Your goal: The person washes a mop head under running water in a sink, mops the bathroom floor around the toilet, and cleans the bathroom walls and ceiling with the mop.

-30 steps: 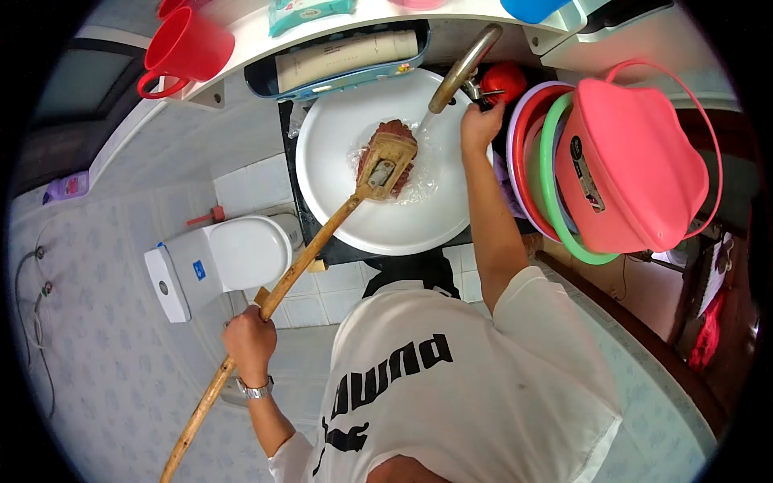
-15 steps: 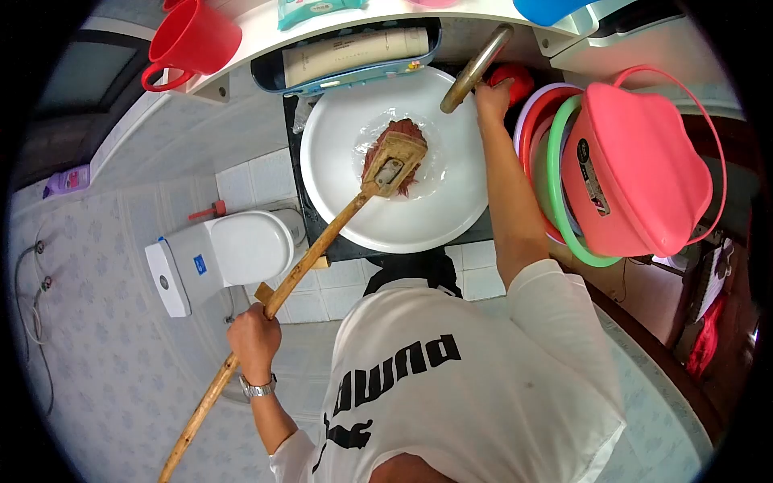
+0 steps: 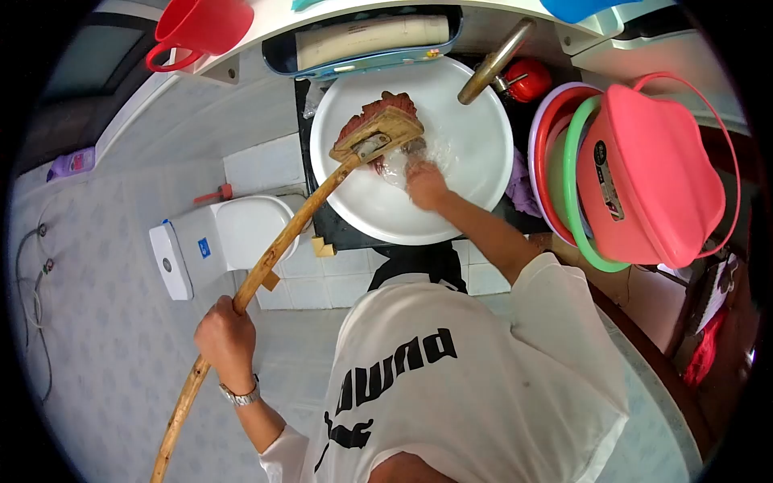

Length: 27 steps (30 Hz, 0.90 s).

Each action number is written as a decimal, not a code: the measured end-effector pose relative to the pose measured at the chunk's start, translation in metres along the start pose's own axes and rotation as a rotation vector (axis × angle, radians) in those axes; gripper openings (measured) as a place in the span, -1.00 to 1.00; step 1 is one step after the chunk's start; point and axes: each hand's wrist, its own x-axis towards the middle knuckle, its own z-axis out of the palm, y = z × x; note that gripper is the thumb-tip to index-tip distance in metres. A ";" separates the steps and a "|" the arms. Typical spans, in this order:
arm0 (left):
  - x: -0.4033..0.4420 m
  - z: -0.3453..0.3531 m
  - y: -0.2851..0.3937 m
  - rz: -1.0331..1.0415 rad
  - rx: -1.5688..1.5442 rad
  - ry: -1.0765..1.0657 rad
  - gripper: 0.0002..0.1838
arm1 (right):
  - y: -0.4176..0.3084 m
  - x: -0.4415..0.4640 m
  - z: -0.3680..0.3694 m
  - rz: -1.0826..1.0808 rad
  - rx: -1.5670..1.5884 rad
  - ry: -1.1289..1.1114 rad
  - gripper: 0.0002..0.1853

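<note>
A mop with a long wooden handle (image 3: pixel 302 216) slants across the view. My left hand (image 3: pixel 225 338) is wrapped round the handle's lower part. The wooden block and dark red cloth head of the mop (image 3: pixel 378 121) rest in the left part of the white basin (image 3: pixel 475 189). My right hand (image 3: pixel 427 183) reaches down into the basin, close to a small grey round piece at the drain (image 3: pixel 415 147). Water splashes about its fingers, which are blurred, so their grip is unclear. The metal faucet (image 3: pixel 495 63) extends over the basin beside a red knob (image 3: pixel 528 79).
Stacked basins (image 3: pixel 570 185) and a pink bucket (image 3: pixel 656 177) stand at the right of the counter. A purple cloth (image 3: pixel 522 189) lies beside them. Above is a shelf with a red mug (image 3: pixel 211 28) and a blue caddy (image 3: pixel 362 60). A toilet (image 3: pixel 250 229) is at left.
My right hand has left the red knob beside the faucet and moved down into the basin. The mop head has shifted left and up from the basin's middle, and my left hand has moved slightly left.
</note>
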 end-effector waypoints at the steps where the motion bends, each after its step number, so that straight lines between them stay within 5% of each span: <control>1: 0.001 -0.002 0.000 -0.007 0.007 -0.004 -0.88 | -0.016 0.000 0.000 0.015 0.001 0.243 -0.62; 5: 0.006 -0.003 0.005 -0.014 0.013 -0.036 -0.89 | -0.005 0.032 -0.014 0.063 0.119 0.092 -0.70; 8: 0.009 0.003 0.001 -0.005 -0.008 -0.066 -0.90 | 0.032 0.053 -0.003 0.095 0.415 0.318 -0.79; 10: 0.011 0.009 -0.003 0.004 -0.028 -0.096 -0.91 | 0.047 0.063 -0.037 0.795 1.926 0.027 -0.69; 14: 0.022 0.013 -0.003 0.110 -0.224 -0.125 -0.95 | 0.027 0.071 -0.034 0.620 2.265 -0.119 -0.44; 18: 0.023 0.017 -0.011 0.129 -0.322 -0.203 -0.96 | 0.034 0.072 -0.012 0.289 2.718 -0.160 -0.49; 23: 0.024 0.009 -0.006 0.110 -0.393 -0.265 -0.96 | 0.035 0.045 -0.045 0.292 2.910 -0.052 -0.37; 25: 0.020 0.014 -0.006 0.114 -0.430 -0.276 -0.96 | 0.046 0.036 -0.061 -0.131 2.842 -0.015 -0.30; 27: 0.017 0.024 -0.006 0.122 -0.456 -0.272 -0.95 | 0.058 0.025 -0.085 0.182 2.865 0.145 -0.24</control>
